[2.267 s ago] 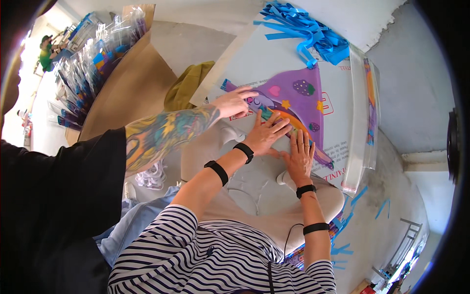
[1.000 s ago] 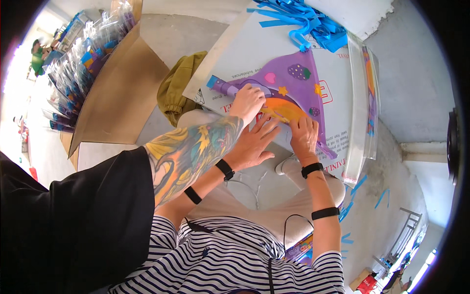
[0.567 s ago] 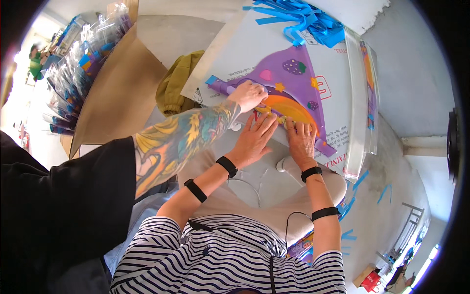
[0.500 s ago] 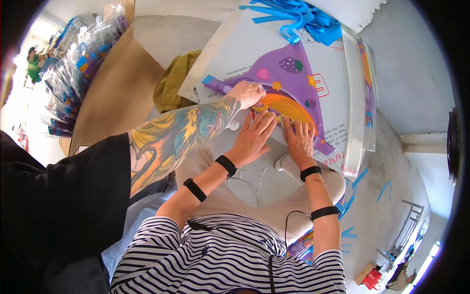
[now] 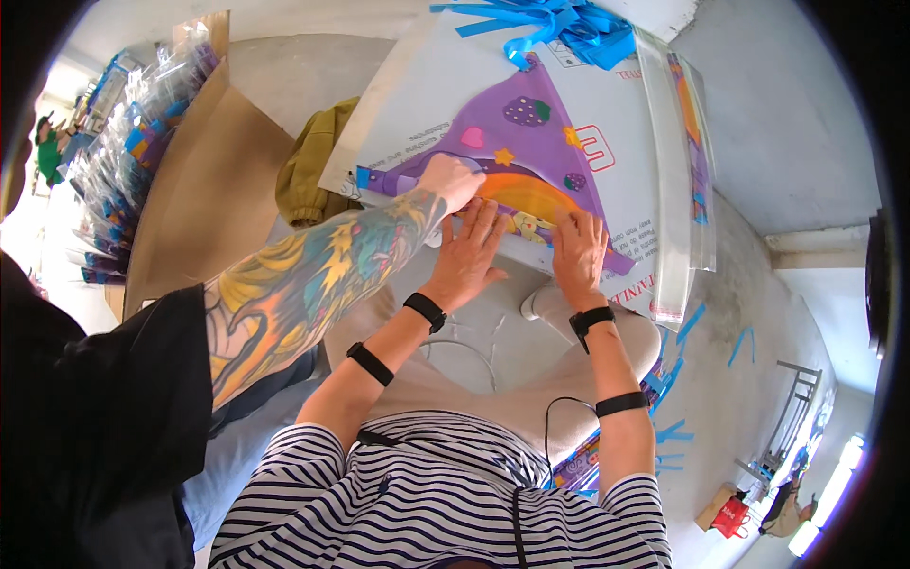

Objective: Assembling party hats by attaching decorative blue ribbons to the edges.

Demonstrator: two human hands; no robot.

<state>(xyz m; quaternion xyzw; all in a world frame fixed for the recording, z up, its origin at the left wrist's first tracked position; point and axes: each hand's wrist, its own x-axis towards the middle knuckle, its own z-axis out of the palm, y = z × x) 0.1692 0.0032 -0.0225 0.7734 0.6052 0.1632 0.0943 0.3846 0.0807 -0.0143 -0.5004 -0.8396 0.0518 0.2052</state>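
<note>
A purple triangular sheet [image 5: 507, 137], printed with berries, stars and an orange arc, lies on a white printed board with its near edge rolled or folded. My left hand [image 5: 466, 248] rests on that near edge, fingers stretched and nothing gripped. Farther right, my right hand [image 5: 580, 254] presses its fingertips on the same edge, fingers extended and slightly bent. Between my hands a strip of yellow cartoon print [image 5: 528, 226] shows. Another person's hand [image 5: 449, 182], on a tattooed forearm, bends its fingers against the sheet just beyond my left hand; what it pinches is hidden.
Blue ribbons [image 5: 573, 33] lie heaped at the board's far edge. Clear plastic sleeves [image 5: 669, 190] lie along its right side. An olive cloth [image 5: 313, 171] and a cardboard box [image 5: 204, 180] with bagged items stand at left. The other person's tattooed forearm [image 5: 322, 266] crosses from the left.
My right hand has slid right along the near edge, widening the gap between my hands and baring more cartoon print. The whole view has shifted a little.
</note>
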